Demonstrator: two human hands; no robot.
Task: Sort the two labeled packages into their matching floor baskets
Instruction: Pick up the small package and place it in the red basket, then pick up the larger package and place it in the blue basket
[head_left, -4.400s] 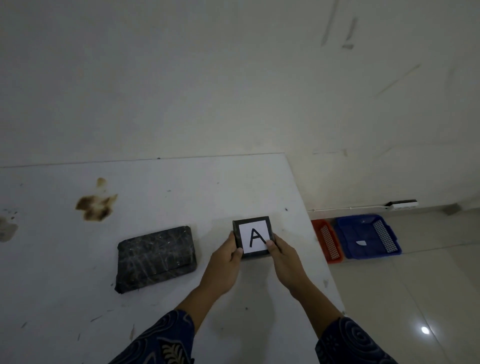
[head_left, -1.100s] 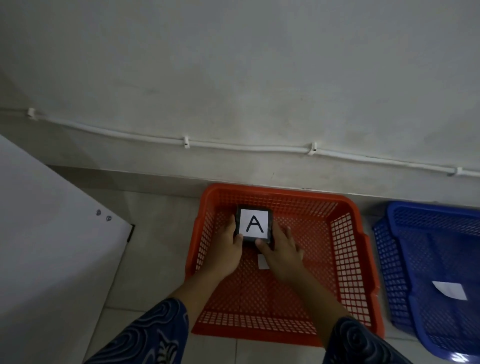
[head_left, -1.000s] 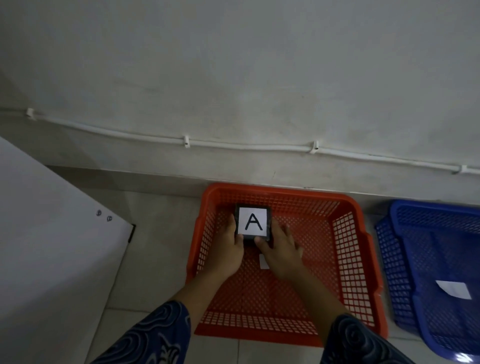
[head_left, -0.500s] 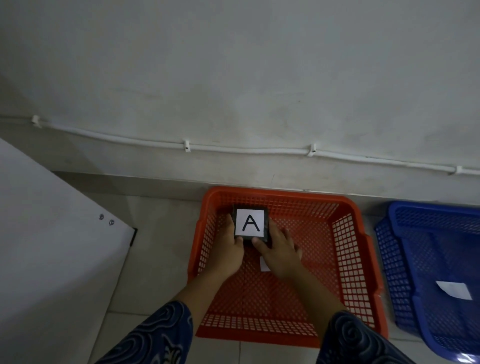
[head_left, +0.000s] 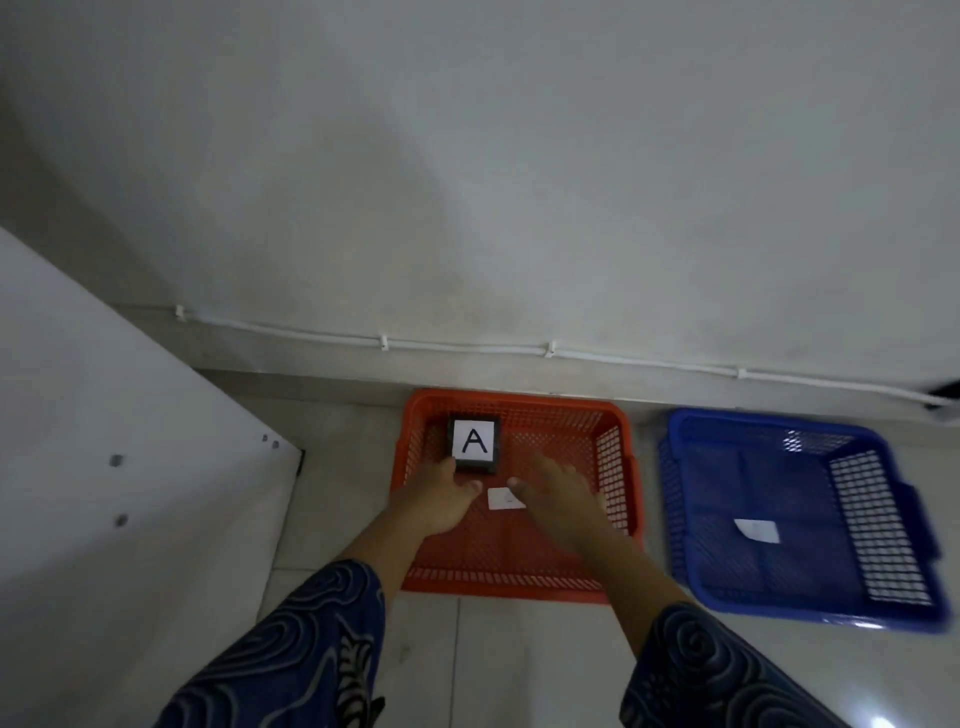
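Observation:
The black package with a white "A" label (head_left: 474, 441) lies in the far left corner of the red floor basket (head_left: 618, 467). My left hand (head_left: 436, 496) is just in front of it, fingertips at its near left corner and thumb off it. My right hand (head_left: 558, 496) hovers over the basket's middle, fingers spread and holding nothing. A small white label (head_left: 503, 499) lies on the red basket's floor between my hands. The blue floor basket (head_left: 675, 519) stands to the right with a white label (head_left: 757, 531) inside. The second package is out of view.
The white table (head_left: 104, 493) fills the left side, its corner close to the red basket. Both baskets sit against the wall, where a white cable (head_left: 467, 345) runs along the base. Tiled floor (head_left: 509, 665) lies in front of the baskets.
I carried the A package from the table to the red basket and lowered it into the far left corner. Both hands have come off it, and the right has drawn back to the right.

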